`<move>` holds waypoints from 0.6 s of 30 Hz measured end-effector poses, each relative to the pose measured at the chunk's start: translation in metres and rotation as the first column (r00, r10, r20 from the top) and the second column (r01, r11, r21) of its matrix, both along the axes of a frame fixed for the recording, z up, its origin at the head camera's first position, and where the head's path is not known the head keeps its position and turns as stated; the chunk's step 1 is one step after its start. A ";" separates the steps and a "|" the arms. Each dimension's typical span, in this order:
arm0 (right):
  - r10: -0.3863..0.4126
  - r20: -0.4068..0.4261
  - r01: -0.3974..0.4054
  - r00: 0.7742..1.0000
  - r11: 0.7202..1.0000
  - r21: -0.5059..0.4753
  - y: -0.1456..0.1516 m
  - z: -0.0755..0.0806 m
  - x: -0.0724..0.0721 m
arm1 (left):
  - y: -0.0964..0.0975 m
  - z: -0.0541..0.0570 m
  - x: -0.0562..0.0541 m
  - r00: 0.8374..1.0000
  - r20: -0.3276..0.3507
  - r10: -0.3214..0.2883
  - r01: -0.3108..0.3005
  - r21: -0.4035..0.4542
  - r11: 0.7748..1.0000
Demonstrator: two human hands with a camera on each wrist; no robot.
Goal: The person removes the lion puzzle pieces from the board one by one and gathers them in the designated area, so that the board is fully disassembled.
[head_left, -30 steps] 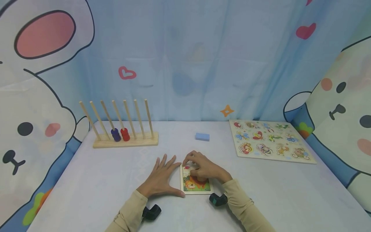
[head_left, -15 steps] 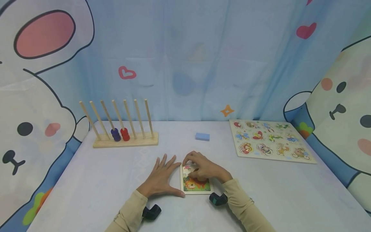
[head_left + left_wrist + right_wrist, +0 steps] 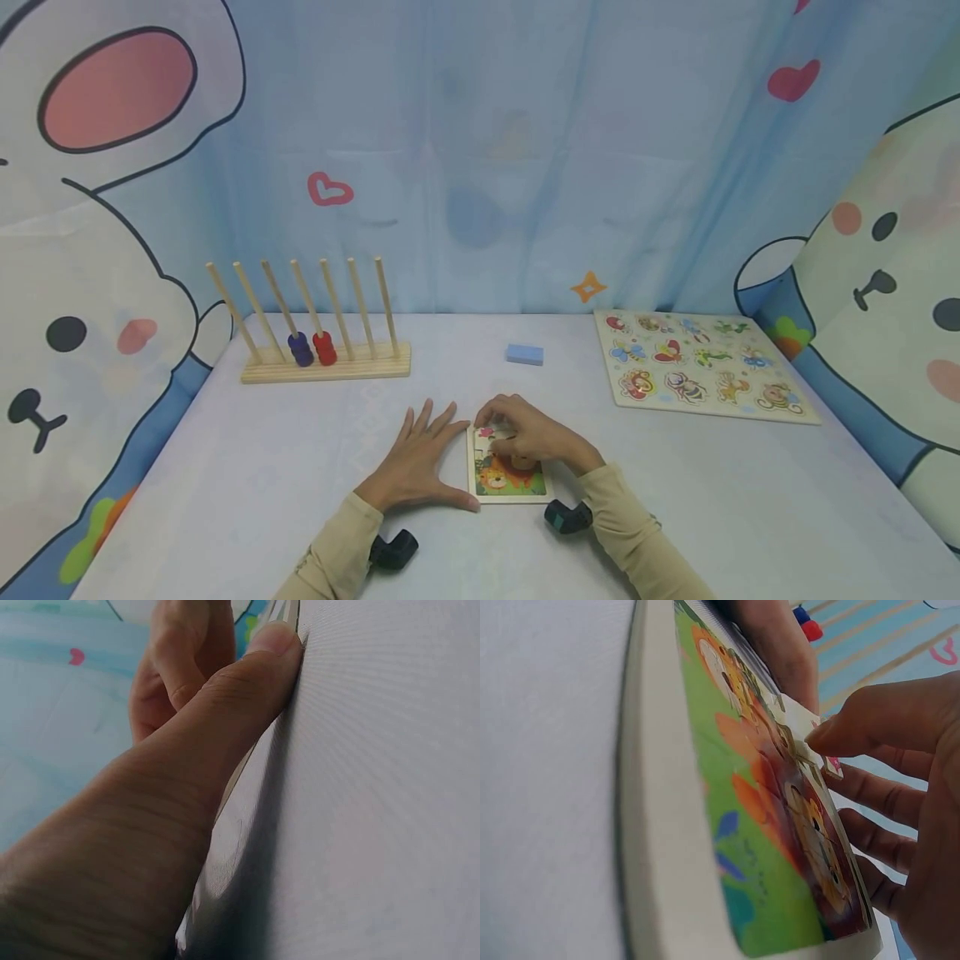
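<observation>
1. Landmark for all places: lion jigsaw tray (image 3: pixel 513 499), flat on white tabletop (image 3: pixel 675 517) in front of the person, edges roughly square to the body.
2. Key relation: pink-marked corner piece (image 3: pixel 486 432) at far-left corner of tray, directly under the grip of right hand (image 3: pixel 528 429); no sideways gap to report.
3. Right hand: reaching in across tray from its right side, palm over the far half. Fingers curled; piece apparently pinched between right thumb (image 3: pixel 821 735) and the nearest fingertips (image 3: pixel 480 417). Almost no opening left in the grip. Cannot tell whether seated or slightly raised.
4. Left hand (image 3: pixel 420 467): spread wide along left side of tray, thumb at near-left corner, forefinger at far-left corner. Not curled around anything; touching the edge, seemingly as a brace.
5. Nearer hand to piece: right, in contact. Left forefinger just beside the same corner, on its outer side.
6. Long axis of piece: mostly covered by fingers, cannot tell. Left edge of tray: running straight away from the body, between left thumb and forefinger.
7. Well apart from tray: pegged bead stand (image 3: pixel 375 367) beyond to the left, blue block (image 3: pixel 524 355) straight beyond, animal puzzle board (image 3: pixel 708 367) beyond to the right.
</observation>
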State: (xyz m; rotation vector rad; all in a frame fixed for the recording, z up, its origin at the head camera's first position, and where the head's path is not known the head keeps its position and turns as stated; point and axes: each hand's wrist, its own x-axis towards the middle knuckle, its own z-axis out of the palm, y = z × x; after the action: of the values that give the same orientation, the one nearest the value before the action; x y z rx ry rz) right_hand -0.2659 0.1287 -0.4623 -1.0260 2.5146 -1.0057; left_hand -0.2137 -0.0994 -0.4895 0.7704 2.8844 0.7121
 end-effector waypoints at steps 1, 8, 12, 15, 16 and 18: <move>-0.003 0.003 0.003 1.000 1.000 -0.004 0.000 0.000 0.000 | 0.000 0.000 0.000 1.000 0.000 0.000 0.000 0.000 1.000; 0.004 0.012 -0.003 1.000 0.999 -0.046 0.001 -0.001 0.000 | 0.000 0.000 0.000 1.000 0.000 0.001 -0.001 -0.006 1.000; 0.008 0.019 -0.007 1.000 0.999 -0.037 0.002 -0.002 -0.001 | 0.001 0.000 0.000 1.000 0.000 0.002 -0.002 -0.013 1.000; 0.001 0.027 0.000 1.000 1.000 -0.019 0.003 -0.002 -0.001 | 0.001 0.000 0.000 1.000 -0.003 0.001 -0.001 -0.014 1.000; -0.005 0.031 0.006 1.000 1.000 -0.012 0.004 -0.002 -0.001 | 0.001 -0.001 0.000 1.000 -0.003 0.000 0.000 -0.015 1.000; -0.011 0.041 0.011 0.999 1.000 -0.012 0.005 -0.002 -0.001 | 0.000 -0.001 0.000 1.000 -0.004 0.000 0.000 -0.016 1.000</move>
State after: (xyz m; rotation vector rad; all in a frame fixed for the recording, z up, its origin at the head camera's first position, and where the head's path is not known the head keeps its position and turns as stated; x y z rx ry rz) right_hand -0.2669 0.1333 -0.4648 -0.9856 2.4870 -1.0354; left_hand -0.2135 -0.0991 -0.4901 0.7710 2.8896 0.6877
